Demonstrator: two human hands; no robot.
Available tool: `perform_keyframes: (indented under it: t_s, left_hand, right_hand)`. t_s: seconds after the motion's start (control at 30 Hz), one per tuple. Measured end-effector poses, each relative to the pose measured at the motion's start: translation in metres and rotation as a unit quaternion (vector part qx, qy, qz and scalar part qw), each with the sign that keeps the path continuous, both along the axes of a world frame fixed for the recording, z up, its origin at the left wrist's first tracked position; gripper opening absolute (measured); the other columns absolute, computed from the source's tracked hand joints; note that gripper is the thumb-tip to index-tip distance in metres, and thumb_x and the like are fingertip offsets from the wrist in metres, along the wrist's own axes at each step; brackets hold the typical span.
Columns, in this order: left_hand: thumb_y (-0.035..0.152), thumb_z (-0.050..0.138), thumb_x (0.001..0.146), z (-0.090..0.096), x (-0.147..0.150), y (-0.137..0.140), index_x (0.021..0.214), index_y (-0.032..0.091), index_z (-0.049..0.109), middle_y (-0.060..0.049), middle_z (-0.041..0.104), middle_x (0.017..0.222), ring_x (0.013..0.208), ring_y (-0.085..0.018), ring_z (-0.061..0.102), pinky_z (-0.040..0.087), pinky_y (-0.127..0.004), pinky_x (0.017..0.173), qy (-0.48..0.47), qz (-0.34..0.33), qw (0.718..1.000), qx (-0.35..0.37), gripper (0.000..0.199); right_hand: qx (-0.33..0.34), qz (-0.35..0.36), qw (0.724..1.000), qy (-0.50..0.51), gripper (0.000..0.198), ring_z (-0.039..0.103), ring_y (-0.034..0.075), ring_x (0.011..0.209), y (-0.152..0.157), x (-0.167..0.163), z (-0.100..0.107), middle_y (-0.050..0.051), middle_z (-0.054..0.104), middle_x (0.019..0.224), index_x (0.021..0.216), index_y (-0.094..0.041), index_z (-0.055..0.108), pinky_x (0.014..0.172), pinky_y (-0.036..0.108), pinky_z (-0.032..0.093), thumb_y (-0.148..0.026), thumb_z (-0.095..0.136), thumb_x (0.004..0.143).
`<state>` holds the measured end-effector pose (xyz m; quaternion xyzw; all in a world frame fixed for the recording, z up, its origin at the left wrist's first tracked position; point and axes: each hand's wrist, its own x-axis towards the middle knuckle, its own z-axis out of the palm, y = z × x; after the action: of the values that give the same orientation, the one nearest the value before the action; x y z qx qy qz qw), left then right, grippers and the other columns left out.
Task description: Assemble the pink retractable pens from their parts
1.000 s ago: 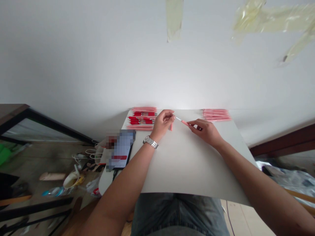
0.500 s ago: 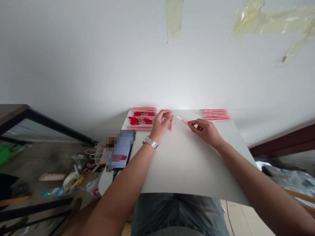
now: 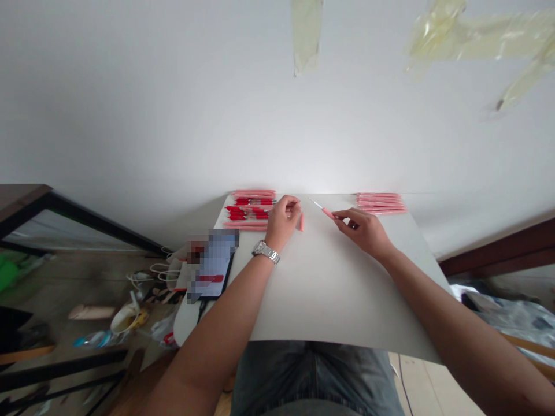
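My right hand is closed on a pink pen part, held by its near end in a pinch. A thin white refill sticks out of that part, its tip pointing up and left. To the left, my left hand is curled with its fingertips drawn in, apart from the refill tip. Whatever those fingers hold, if anything, is too small to make out. Close by its right side, a short pink pen barrel lies on the white table.
Pink pens and red pen parts lie in groups at the table's back left. More pink pens are stacked at the back right. A tablet-like screen rests at the left edge. The wall stands behind.
My left hand has drawn back slightly from the refill tip, its fingers curling more. My right hand, with the pink pen part, has barely shifted.
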<state>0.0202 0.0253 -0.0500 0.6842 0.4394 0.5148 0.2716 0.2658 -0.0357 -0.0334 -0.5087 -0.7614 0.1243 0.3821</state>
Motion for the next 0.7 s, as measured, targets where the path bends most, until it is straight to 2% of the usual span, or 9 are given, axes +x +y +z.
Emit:
perform_keyframes:
  t_s: [0.2, 0.4, 0.7]
  left_hand:
    - [0.020, 0.059, 0.094, 0.0028, 0.0008, -0.0033, 0.098, 0.022, 0.063, -0.003, 0.072, 0.092, 0.083, -0.015, 0.069, 0.057, -0.029, 0.082, 0.064, 0.001, 0.998, 0.015, 0.006]
    - [0.017, 0.061, 0.093, -0.0010, -0.0005, -0.0014, 0.100, 0.022, 0.065, -0.004, 0.070, 0.092, 0.083, -0.017, 0.066, 0.056, -0.032, 0.083, 0.121, 0.007, 0.992, 0.030, 0.010]
    - [0.018, 0.062, 0.093, 0.0008, -0.0007, -0.0052, 0.098, 0.021, 0.068, -0.004, 0.065, 0.096, 0.082, -0.015, 0.065, 0.053, -0.029, 0.078, 0.167, -0.016, 0.985, 0.031, 0.008]
  right_hand:
    - [0.006, -0.001, 1.000, -0.001, 0.023, 0.057, 0.012, 0.060, 0.0016, 0.0010, -0.0024, 0.004, 0.074, 0.092, 0.109, -0.024, 0.076, 0.060, 0.028, 0.046, -0.037, 0.061, 0.098]
    - [0.005, -0.001, 1.000, 0.000, 0.022, 0.057, 0.012, 0.060, 0.0006, 0.0000, -0.0014, 0.004, 0.074, 0.092, 0.109, -0.024, 0.076, 0.061, 0.028, 0.046, -0.036, 0.061, 0.098]
    - [0.004, -0.002, 1.000, -0.003, 0.022, 0.057, 0.012, 0.060, 0.0004, 0.0000, -0.0013, 0.003, 0.074, 0.092, 0.109, -0.024, 0.076, 0.061, 0.028, 0.046, -0.035, 0.061, 0.098]
